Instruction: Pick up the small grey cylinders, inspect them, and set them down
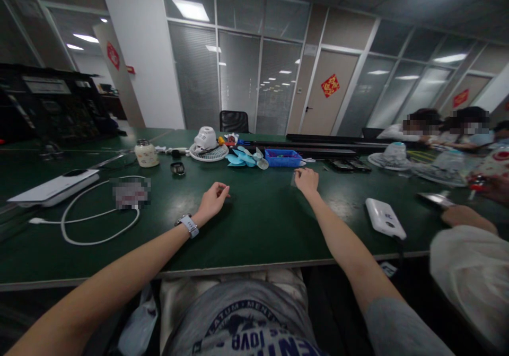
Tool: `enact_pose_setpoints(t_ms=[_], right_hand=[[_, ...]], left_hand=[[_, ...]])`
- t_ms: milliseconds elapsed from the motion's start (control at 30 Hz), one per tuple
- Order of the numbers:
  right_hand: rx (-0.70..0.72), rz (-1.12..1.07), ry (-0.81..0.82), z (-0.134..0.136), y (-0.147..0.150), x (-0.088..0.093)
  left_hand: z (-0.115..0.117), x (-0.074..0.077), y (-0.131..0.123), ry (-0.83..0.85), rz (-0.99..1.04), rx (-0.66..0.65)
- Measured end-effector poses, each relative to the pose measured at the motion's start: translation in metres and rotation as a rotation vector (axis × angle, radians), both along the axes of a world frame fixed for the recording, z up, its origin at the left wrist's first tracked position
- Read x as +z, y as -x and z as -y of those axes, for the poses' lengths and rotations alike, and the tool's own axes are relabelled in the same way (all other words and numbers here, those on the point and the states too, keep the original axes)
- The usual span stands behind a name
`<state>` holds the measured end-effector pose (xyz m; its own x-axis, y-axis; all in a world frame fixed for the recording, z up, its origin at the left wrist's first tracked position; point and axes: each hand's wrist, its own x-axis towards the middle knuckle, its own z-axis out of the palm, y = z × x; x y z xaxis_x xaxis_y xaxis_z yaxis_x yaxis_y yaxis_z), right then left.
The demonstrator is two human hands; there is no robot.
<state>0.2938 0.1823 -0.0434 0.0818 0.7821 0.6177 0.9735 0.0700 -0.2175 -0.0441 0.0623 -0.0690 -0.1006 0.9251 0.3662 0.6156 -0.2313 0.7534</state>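
Observation:
My left hand (213, 203) is over the green table, a watch (187, 225) on its wrist. Its fingers are curled in with the thumb against them; whatever may be between them is too small to make out. Farther right, my right hand (307, 180) rests near the blue basket (283, 158), fingers bent and closed. At its fingertips shows the edge of a small clear plastic piece (293, 180), hard to see against the table. Light blue fan blades (243, 157) lie beyond and between my two hands.
A white fan part (207, 146), a jar (146, 153) and a small dark case (177, 168) stand beyond my left hand. A white cable (79, 242) loops at left. At right lie a white power bank (385, 218) and a co-worker's arm (471, 219).

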Motion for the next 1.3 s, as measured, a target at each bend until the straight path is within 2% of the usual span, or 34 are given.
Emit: enact_pose_setpoints(t_ms=[100,200,400,467,533,633,700,800,933,1000,1100,1300], right_hand=[[-0.007,-0.027,-0.069,0.0,-0.007,0.001],[-0.088,-0.066,-0.101,0.0,-0.017,0.002],[-0.176,-0.15,0.167,-0.001,-0.033,-0.009],[-0.164,-0.186,0.179,-0.001,-0.034,-0.01],[-0.157,-0.214,0.111,0.0,-0.032,-0.005],[-0.125,-0.228,-0.087,0.008,-0.017,0.013],[-0.041,-0.198,-0.193,0.02,0.002,0.026],[0.185,-0.098,-0.224,0.046,0.042,0.034],[0.592,0.083,-0.16,0.081,0.094,0.019],[0.731,0.141,-0.147,0.092,0.11,0.01],[0.826,0.191,-0.151,0.102,0.12,0.001],[0.852,0.263,-0.156,0.109,0.121,-0.003]], left_hand=[[0.0,0.001,-0.001,0.009,0.003,0.006],[0.001,0.001,-0.001,0.009,0.002,0.006],[0.001,0.001,-0.001,0.014,0.002,0.005],[0.001,0.001,-0.001,0.016,0.004,0.001],[0.002,0.002,0.0,0.015,0.006,-0.004],[0.003,0.003,-0.001,0.019,0.015,-0.01],[0.004,0.004,-0.002,0.022,0.031,-0.02],[0.008,0.007,-0.005,-0.002,0.043,-0.057],[0.019,0.016,-0.013,-0.187,-0.091,-0.077],[0.026,0.02,-0.018,-0.293,-0.154,-0.095],[0.032,0.024,-0.023,-0.343,-0.187,-0.141],[0.033,0.023,-0.024,-0.349,-0.165,-0.158]])
